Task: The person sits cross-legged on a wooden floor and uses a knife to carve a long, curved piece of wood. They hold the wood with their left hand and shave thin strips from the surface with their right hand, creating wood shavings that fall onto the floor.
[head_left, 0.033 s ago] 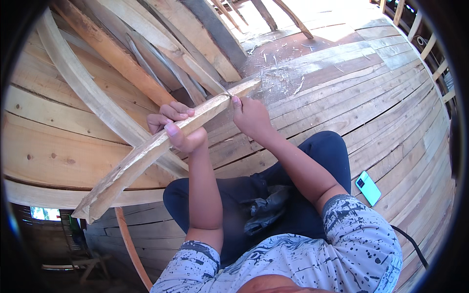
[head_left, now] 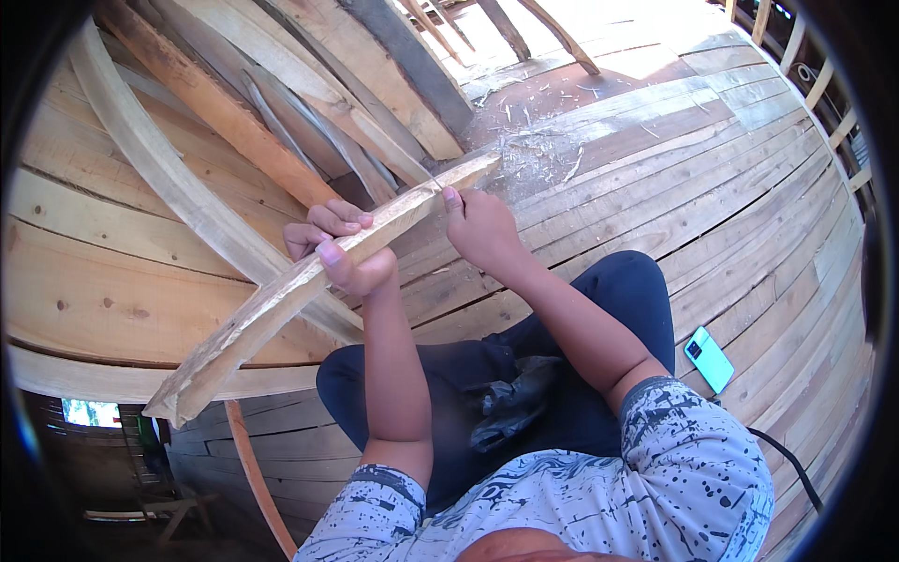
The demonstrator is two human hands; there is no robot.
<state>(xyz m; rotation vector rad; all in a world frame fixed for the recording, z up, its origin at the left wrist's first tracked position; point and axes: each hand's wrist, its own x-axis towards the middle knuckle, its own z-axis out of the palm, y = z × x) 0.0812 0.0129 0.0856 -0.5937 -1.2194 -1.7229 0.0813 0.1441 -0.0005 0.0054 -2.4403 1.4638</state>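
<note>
Plank floor (head_left: 749,225) around the dark trousers (head_left: 618,309), phone (head_left: 709,361) near their right, wooden bar (head_left: 267,304) slanting beyond them, left hand (head_left: 361,273) wrapped round its middle, right hand (head_left: 483,229) curled closed near its far end on a thin, mostly hidden tool (head_left: 436,182).

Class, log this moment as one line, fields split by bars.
Left hand: gripping wooden beam | Right hand: holding thin tool, mostly hidden, at beam | Phone: on plank floor, person's right
</note>
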